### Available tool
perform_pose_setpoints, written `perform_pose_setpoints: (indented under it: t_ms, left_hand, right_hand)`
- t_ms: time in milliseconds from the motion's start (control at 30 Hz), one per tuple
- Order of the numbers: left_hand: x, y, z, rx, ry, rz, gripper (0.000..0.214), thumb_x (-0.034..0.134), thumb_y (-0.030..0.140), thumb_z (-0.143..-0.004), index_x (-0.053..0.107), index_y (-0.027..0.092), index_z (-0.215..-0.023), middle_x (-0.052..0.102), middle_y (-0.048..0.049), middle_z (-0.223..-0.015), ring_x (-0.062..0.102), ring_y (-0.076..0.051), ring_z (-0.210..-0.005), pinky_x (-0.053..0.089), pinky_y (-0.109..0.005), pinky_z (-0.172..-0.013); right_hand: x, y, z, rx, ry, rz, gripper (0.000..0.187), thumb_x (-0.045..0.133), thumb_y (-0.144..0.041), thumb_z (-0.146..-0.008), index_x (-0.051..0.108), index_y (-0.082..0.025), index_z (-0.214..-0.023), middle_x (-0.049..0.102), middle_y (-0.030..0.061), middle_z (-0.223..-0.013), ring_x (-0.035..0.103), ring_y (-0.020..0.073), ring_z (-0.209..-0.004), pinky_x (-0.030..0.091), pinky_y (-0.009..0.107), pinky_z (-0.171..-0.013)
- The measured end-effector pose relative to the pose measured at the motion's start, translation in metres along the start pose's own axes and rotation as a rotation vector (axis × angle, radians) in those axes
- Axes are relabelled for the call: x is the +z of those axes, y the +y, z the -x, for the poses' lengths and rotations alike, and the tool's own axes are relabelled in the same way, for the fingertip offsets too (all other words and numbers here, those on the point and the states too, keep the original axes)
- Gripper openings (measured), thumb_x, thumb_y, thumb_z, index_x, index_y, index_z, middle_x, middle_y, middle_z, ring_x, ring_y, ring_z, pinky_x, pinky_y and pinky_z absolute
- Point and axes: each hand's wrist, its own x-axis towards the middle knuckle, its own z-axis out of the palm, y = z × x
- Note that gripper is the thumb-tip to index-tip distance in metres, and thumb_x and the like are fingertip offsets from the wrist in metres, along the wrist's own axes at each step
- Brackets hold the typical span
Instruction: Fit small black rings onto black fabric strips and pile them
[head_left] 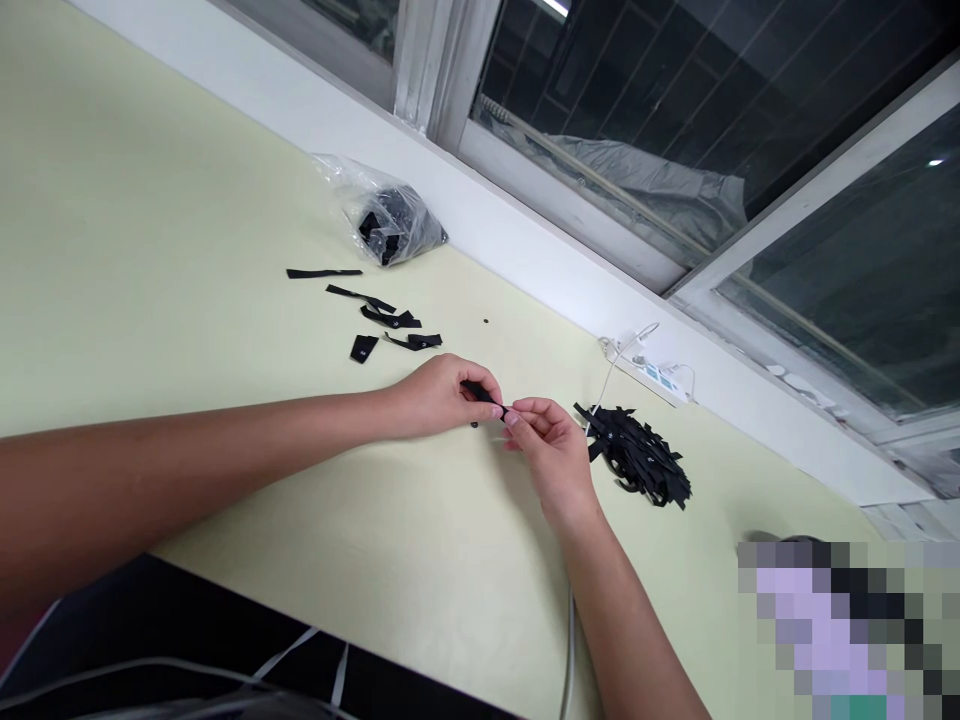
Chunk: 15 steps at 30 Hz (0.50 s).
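Between my two hands is a black fabric strip, held above the table. My left hand pinches it with thumb and fingers. At its right end, the thumb and forefinger of my right hand are closed on the same strip; the fingers cover much of it. Several loose black strips lie on the table beyond my left hand. Just right of my right hand is a heap of black strips, some with small light marks. A tiny dark round piece lies beneath my hands.
A clear plastic bag with black pieces inside stands by the wall. A white power strip with cables sits at the table's back edge. One cable runs beside my right forearm. The pale table borders a window ledge. A pixelated area covers the lower right.
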Motion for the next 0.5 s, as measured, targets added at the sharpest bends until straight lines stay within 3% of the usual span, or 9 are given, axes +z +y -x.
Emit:
perform_pose_setpoints:
  t_ms: [500]
  left_hand:
    - [0.0001,-0.0027,0.0016,0.001,-0.022,-0.136,0.02,0.062,0.034,-0.084,0.072,0.019,-0.094,0.072,-0.0022,-0.085,0.062,-0.014,-0.074,0.045,-0.026,-0.065]
  right_hand:
    - [0.0005,0.0011,-0.0017,0.014,0.01,0.014,0.035,0.083,-0.041,-0.067,0.066,-0.02,-0.087,0.067,-0.0008,-0.075,0.057,0.0096,-0.061,0.049,0.024,-0.056]
